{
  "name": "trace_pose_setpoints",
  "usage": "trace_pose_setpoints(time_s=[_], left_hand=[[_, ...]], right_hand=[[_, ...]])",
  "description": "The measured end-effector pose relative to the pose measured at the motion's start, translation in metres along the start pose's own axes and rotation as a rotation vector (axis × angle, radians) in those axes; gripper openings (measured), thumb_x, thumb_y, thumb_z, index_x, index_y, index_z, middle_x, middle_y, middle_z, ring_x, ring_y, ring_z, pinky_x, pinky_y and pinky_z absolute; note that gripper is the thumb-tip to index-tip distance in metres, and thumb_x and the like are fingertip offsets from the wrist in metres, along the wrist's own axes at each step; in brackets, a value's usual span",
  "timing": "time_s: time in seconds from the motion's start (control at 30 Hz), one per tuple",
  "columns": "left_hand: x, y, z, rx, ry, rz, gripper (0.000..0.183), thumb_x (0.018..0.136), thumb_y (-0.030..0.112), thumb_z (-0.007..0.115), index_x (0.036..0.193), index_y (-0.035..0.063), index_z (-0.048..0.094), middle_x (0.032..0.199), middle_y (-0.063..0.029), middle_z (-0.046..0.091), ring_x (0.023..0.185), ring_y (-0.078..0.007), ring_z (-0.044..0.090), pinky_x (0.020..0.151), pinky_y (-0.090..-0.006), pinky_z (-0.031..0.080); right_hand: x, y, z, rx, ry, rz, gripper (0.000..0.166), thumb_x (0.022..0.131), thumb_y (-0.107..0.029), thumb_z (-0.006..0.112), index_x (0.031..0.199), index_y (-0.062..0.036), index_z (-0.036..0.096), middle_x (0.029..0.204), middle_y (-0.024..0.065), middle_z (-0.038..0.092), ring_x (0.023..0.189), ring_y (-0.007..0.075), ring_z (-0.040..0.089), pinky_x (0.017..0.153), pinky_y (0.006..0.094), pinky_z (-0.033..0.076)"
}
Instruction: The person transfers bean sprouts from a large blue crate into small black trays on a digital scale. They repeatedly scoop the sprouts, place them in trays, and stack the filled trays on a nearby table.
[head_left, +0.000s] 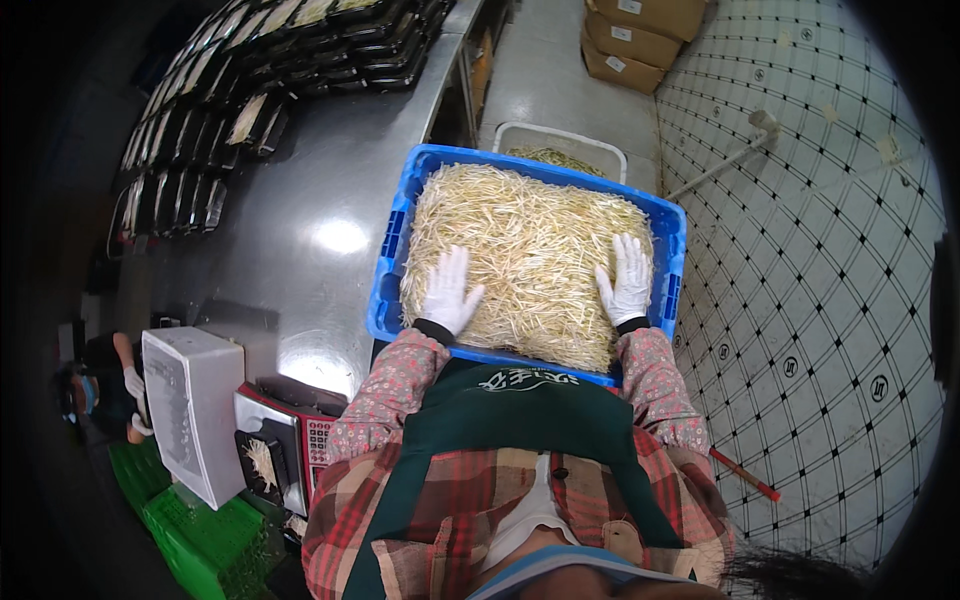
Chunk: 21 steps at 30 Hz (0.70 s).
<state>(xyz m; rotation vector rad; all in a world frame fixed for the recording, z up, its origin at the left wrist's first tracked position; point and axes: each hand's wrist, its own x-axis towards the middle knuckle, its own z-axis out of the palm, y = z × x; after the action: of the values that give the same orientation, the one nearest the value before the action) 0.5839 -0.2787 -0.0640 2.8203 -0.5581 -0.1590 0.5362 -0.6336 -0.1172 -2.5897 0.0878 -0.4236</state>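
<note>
Before me a blue plastic crate (671, 279) is heaped with long pale bean sprouts (525, 247). My left hand (450, 291), in a white glove, lies flat on the left part of the heap, thumb spread away from the fingers. On the right side, near the crate's wall, my right hand (627, 281) rests on the sprouts in a matching glove, also with the thumb apart. Neither hand grips anything. The crate's near edge is close against my dark green apron (525, 420).
A steel table (330, 157) bears stacked black trays (382, 45) of sprouts. A red-cased scale (319, 442) with a black tray and a white foam box (195, 412) stand lower left, beside green crates (202, 536) and another person (112, 390). Beyond are a white tub (615, 150) and cardboard boxes (637, 37).
</note>
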Motion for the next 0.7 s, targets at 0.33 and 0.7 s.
trace_pose_setpoints(time_s=[0.33, 0.7], left_hand=[[-0.019, 0.022, 0.001, -0.019, -0.285, 0.069, 0.100, 0.092, 0.060, 0.054, 0.158, -0.0025, 0.013, 0.166, -0.0242, 0.010, 0.153, -0.0432, 0.007, 0.123, -0.0556, 0.005], [0.078, -0.003, -0.002, -0.089, 0.139, -0.100, 0.075, 0.096, 0.048, 0.049, 0.153, 0.0008, 0.034, 0.160, -0.0227, 0.029, 0.150, -0.0433, 0.020, 0.123, -0.0551, 0.010]], right_hand=[[0.034, -0.044, 0.003, -0.266, -0.569, -0.072, 0.079, 0.094, -0.054, 0.056, 0.156, -0.0103, 0.033, 0.158, 0.0206, 0.036, 0.147, 0.0377, 0.030, 0.120, 0.0548, 0.019], [0.194, -0.208, 0.105, -0.013, -0.493, -0.547, 0.065, 0.090, -0.044, 0.065, 0.143, -0.0095, 0.051, 0.149, 0.0135, 0.050, 0.141, 0.0327, 0.041, 0.117, 0.0495, 0.029]])
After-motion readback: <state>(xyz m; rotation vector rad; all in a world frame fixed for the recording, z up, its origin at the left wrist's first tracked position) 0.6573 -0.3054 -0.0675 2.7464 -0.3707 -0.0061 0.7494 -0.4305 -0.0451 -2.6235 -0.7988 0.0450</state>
